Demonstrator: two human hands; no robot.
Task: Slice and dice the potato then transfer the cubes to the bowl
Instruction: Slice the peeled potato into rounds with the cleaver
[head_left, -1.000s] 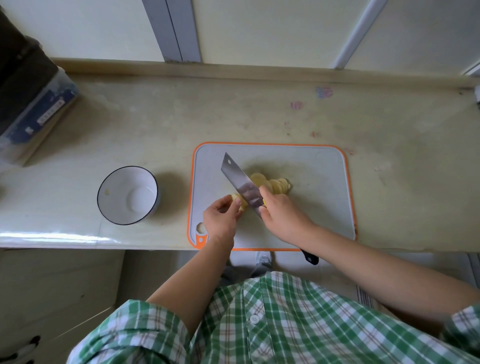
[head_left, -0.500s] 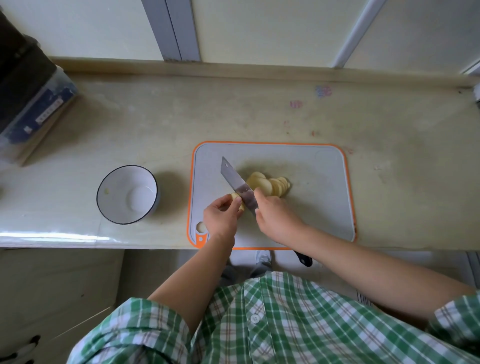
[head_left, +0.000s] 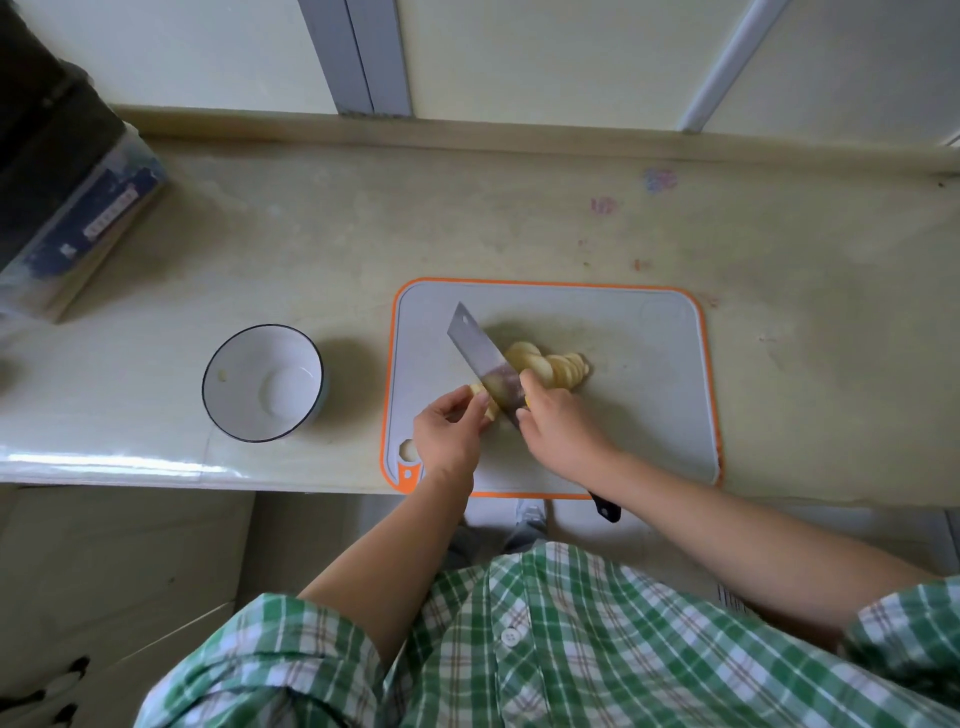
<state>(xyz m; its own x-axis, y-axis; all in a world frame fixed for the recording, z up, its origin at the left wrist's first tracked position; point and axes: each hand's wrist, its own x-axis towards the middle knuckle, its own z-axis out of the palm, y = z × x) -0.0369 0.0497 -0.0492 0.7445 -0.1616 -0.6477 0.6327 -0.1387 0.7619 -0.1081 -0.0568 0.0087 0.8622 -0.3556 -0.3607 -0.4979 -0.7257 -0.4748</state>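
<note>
Pale tabletop (head_left: 519, 218) bears a grey, orange-edged cutting board (head_left: 639, 415), where the left hand (head_left: 447, 439) pinches the yellow potato end (head_left: 477, 391) steady for the steel cleaver (head_left: 478, 348) gripped in the right hand (head_left: 561, 428).

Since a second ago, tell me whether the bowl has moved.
No. The bowl keeps the same gap to the left edge of the cutting board; its slight frame shift matches the board's, so the camera moved.

Pale yellow potato slices (head_left: 556, 366) lie fanned and overlapping near the middle of the cutting board (head_left: 649, 405); the uncut potato end (head_left: 491, 410) sits just left of the knife (head_left: 480, 353) blade. The white, dark-rimmed bowl (head_left: 249, 364) stands upright left of the board, apart from it
</note>
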